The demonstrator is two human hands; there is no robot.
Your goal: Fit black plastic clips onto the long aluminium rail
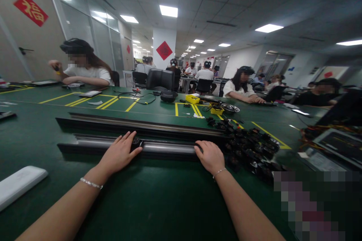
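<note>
Two bare forearms enter from the lower edge, each with a thin bracelet at the wrist; left hand (120, 154) lies palm down on the near rail (166, 148), fingers spread wide, fingertips over a small black fitting (136, 142) seated on that rail; right hand (209, 156) rests on the same rail further right, fingers curled over its top edge, grip not fully visible; near rail: long, dark, with a rounded metallic upper face, lying across the green table (158, 196) just in front of the person; far rail (135, 123): a second long dark length, parallel and just behind the first, untouched; black parts (249, 148): a loose heap on the table, right of the rails' ends, close to the right hand; white pad (19, 182): flat, at the left near edge; yellow bins (192, 99): small, mid-table beyond the rails, beside cables and a metal bowl (230, 109); yellow tape lines mark the table surface; co-workers: several seated people at the far side and at further tables, hands on their own work.
</note>
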